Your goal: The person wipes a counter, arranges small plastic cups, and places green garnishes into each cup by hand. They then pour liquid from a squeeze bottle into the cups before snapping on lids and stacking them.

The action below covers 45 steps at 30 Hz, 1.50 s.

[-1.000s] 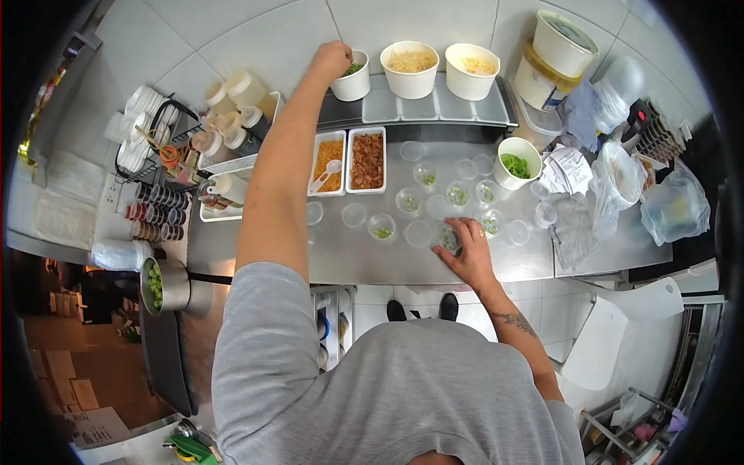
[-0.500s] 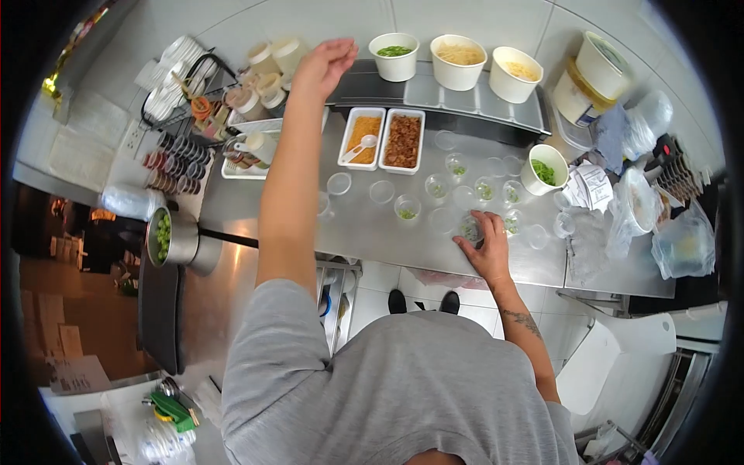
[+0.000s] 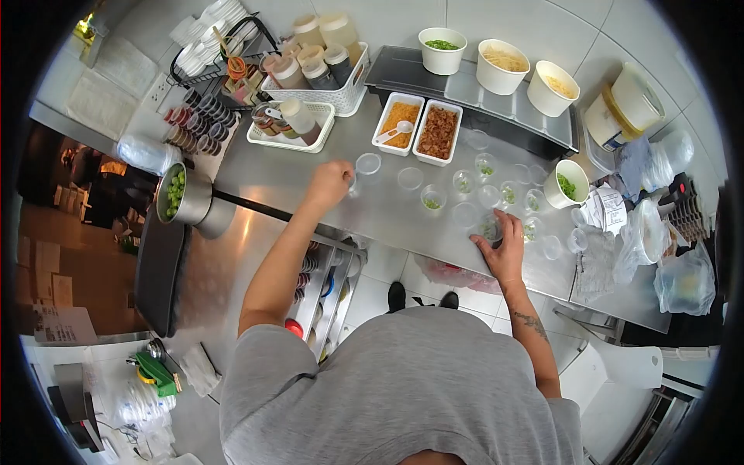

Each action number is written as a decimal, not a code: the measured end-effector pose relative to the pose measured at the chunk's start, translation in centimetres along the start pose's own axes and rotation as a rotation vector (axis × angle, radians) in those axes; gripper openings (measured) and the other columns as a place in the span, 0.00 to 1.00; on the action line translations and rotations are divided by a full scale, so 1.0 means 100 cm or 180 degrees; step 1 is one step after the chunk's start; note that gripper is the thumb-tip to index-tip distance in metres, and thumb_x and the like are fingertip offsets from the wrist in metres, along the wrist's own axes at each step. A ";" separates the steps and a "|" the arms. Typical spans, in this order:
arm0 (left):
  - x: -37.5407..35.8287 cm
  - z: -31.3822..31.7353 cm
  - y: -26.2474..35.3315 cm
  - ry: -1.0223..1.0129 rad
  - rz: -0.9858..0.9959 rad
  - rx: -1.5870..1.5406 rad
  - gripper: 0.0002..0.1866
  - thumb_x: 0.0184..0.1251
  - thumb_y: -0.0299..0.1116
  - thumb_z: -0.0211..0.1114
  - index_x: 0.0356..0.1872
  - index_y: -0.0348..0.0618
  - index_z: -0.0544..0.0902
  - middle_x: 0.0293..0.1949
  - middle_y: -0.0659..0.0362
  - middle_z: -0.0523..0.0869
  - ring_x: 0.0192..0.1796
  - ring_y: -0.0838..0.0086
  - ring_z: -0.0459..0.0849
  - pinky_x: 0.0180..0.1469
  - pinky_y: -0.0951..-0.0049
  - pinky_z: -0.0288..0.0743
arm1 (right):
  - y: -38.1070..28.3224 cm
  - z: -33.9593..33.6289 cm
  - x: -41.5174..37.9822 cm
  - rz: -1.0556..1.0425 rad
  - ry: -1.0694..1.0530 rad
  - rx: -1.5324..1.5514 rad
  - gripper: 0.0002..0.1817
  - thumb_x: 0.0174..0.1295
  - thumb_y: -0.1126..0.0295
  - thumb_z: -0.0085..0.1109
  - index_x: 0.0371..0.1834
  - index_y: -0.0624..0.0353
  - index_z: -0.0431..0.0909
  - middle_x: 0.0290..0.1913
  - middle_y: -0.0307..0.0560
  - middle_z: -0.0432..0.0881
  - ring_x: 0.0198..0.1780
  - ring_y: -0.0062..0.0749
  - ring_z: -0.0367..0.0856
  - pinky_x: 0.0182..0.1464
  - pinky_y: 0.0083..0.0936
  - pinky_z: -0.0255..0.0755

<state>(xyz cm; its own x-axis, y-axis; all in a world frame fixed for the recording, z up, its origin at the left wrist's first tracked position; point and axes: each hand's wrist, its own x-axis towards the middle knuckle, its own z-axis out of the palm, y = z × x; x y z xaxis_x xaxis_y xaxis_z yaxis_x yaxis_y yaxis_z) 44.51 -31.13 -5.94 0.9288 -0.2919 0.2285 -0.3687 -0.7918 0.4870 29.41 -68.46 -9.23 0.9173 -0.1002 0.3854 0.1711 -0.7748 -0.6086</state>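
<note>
My left hand (image 3: 332, 184) is low over the steel counter, its fingers closed at the edge of a clear plastic lid (image 3: 353, 186) that they partly hide. Another clear lid (image 3: 368, 163) lies just beyond it. On the right, my right hand (image 3: 502, 242) has thumb and fingers around a small clear cup (image 3: 488, 228) with bits of green in it. Around that hand stand several similar cups, among them one cup with chopped greens (image 3: 432, 198) and another cup (image 3: 531, 229) beside the fingers. Flat clear lids (image 3: 466, 215) lie between them.
White trays of orange crumbs (image 3: 401, 116) and brown bits (image 3: 438, 138) sit behind. White tubs (image 3: 502, 68) line a raised shelf; a tub of greens (image 3: 566, 184) stands right. Bottle baskets (image 3: 291, 128) stand back left. A pot's black handle (image 3: 248, 205) reaches across the counter.
My left hand has come down from above the back shelf to the counter by the clear lids, its fingers closing. My right hand stays at the same cup. The view has shifted.
</note>
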 end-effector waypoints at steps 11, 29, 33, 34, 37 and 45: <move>-0.014 0.018 0.047 -0.0738 0.0237 -0.0063 0.04 0.54 0.20 0.63 0.30 0.38 0.83 0.31 0.47 0.83 0.35 0.53 0.83 0.40 0.61 0.75 | -0.001 -0.006 -0.002 -0.0105 0.0148 0.0071 0.42 0.43 0.56 0.78 0.63 0.57 0.71 0.56 0.58 0.71 0.56 0.54 0.72 0.57 0.41 0.69; -0.025 0.023 0.094 -0.0588 0.0026 -0.0296 0.07 0.60 0.22 0.62 0.38 0.37 0.84 0.38 0.47 0.86 0.41 0.52 0.85 0.44 0.60 0.77 | -0.005 -0.080 -0.001 0.0112 0.1231 0.0354 0.17 0.59 0.77 0.61 0.53 0.62 0.76 0.50 0.53 0.76 0.49 0.40 0.75 0.53 0.33 0.70; -0.026 0.029 0.079 -0.0397 0.0150 -0.0310 0.08 0.61 0.21 0.61 0.40 0.38 0.84 0.38 0.47 0.86 0.42 0.51 0.85 0.44 0.61 0.78 | -0.037 -0.053 0.004 -0.0406 0.0876 0.0556 0.15 0.57 0.80 0.61 0.48 0.60 0.79 0.46 0.49 0.79 0.46 0.38 0.77 0.50 0.33 0.71; -0.026 0.029 0.078 -0.0358 0.0145 -0.0267 0.08 0.61 0.20 0.60 0.40 0.38 0.84 0.38 0.47 0.86 0.42 0.52 0.85 0.44 0.61 0.78 | -0.047 -0.045 0.007 -0.0662 0.0789 0.0533 0.14 0.57 0.80 0.61 0.47 0.59 0.79 0.46 0.51 0.79 0.47 0.42 0.77 0.51 0.34 0.71; -0.029 0.024 0.082 -0.0246 0.0115 -0.0338 0.08 0.60 0.20 0.60 0.39 0.37 0.84 0.38 0.47 0.86 0.41 0.52 0.85 0.44 0.62 0.78 | -0.070 -0.019 0.011 -0.0860 0.0294 0.0620 0.15 0.54 0.78 0.62 0.46 0.60 0.79 0.47 0.52 0.78 0.47 0.49 0.77 0.48 0.38 0.73; -0.029 0.020 0.083 -0.0112 0.0121 -0.0620 0.07 0.57 0.18 0.60 0.36 0.35 0.83 0.34 0.48 0.83 0.37 0.51 0.82 0.41 0.61 0.75 | -0.093 0.023 0.003 -0.0988 -0.0356 0.1110 0.12 0.55 0.77 0.63 0.44 0.58 0.79 0.42 0.47 0.79 0.45 0.46 0.78 0.44 0.37 0.75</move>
<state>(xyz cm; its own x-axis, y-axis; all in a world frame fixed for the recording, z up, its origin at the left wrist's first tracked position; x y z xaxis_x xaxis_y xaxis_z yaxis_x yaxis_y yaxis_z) 38.88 -37.90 -4.22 0.9136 -0.3407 0.2219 -0.4007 -0.6622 0.6332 28.88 -59.84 -5.00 0.8336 0.1853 0.5204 0.5358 -0.5001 -0.6803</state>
